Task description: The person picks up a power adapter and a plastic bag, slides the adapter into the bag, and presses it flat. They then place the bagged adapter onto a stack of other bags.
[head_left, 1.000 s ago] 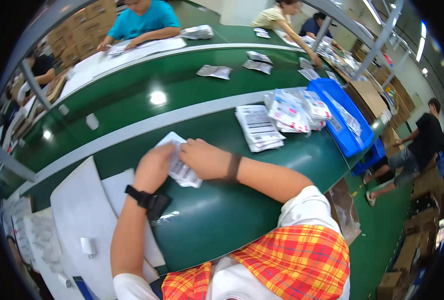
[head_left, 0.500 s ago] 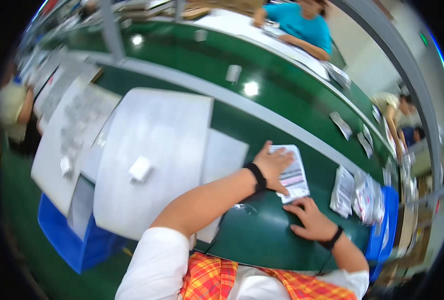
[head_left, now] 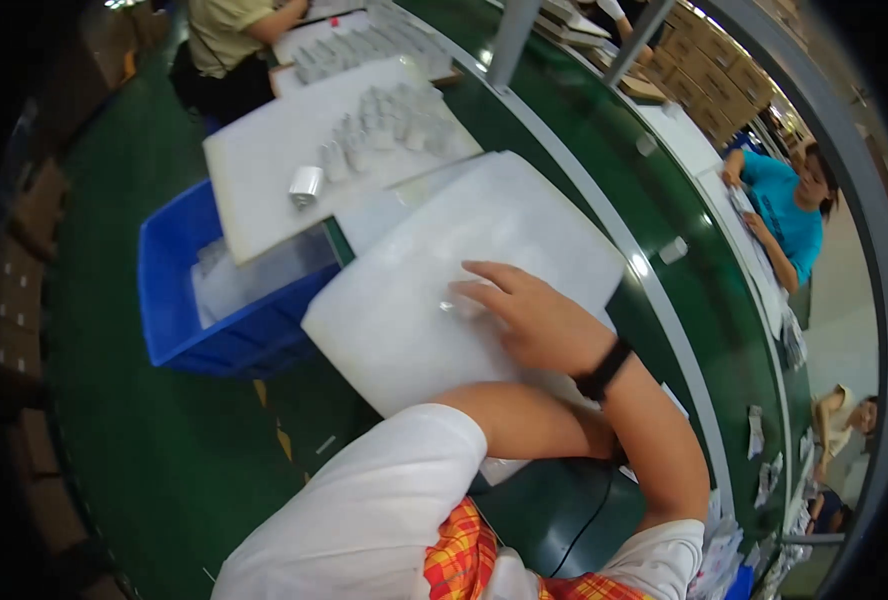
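Fingers (head_left: 497,273) of R hand (head_left: 554,325) half-spread over wht board (head_left: 389,315), grip unclear; L hand hidden behind R forearm (head_left: 664,430).

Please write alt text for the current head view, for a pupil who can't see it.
A person's right hand is over a white board, its forearm crossing the left forearm; the left hand is hidden. Beyond, small white items lie on another board near a blue bin.

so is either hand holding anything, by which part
Can't tell: the right hand is blurred beside a small shiny thing; the left hand hides behind the right forearm.
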The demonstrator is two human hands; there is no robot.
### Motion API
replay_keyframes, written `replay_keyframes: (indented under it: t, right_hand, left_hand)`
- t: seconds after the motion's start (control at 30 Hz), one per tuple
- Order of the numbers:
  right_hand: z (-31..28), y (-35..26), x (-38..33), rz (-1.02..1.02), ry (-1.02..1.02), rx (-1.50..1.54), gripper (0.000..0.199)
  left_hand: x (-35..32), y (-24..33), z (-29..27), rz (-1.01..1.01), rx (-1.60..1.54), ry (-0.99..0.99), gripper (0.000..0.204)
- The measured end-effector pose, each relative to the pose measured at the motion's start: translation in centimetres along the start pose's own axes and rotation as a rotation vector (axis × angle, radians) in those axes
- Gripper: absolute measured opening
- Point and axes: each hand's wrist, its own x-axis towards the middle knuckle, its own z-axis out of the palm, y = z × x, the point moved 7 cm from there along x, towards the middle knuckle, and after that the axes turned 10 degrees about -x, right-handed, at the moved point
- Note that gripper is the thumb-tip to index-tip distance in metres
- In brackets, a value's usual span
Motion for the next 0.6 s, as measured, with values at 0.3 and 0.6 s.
replay_keyframes:
  t: [0.3, 0.6]
  right_hand:
    - [-6.2, 0.3, -5.8, 0.325, 0.137, 0.104, 0.053]
    - [-5.2, 0.4, -47.8, 1.386, 0.936, 0.057, 0.057]
  left_hand:
    - [0.8, -7.0, -3.3, -0.155, -0.21, 0.224, 0.045]
    - [-3.8, 6.9, -7.0, 0.182, 0.479, -0.263, 0.038]
